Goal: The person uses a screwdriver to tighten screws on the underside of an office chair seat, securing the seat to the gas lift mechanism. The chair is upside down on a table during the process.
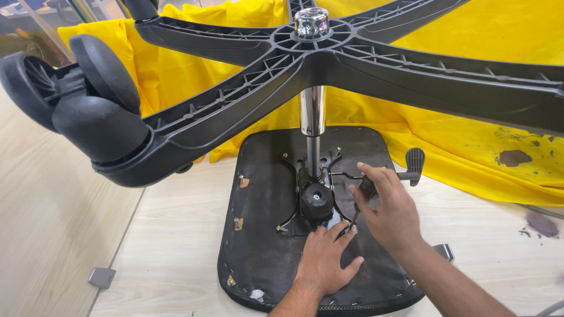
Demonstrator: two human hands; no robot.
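black seat underside (264,246) lies on the bench (164,246); left hand (325,258) presses flat and open, right hand (388,214) closed on a screwdriver (359,205), tip probably at a near-right plate screw; turning needs steady pressure.

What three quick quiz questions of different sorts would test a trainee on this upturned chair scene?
1. True or false: the left hand lies flat on the black fabric-covered seat underside.
2. Which hand holds the slim dark-handled screwdriver?
3. The black twin-wheel plastic castor appears: A) upper left, B) lower right.

Key: 1 true; 2 the right hand; 3 A.
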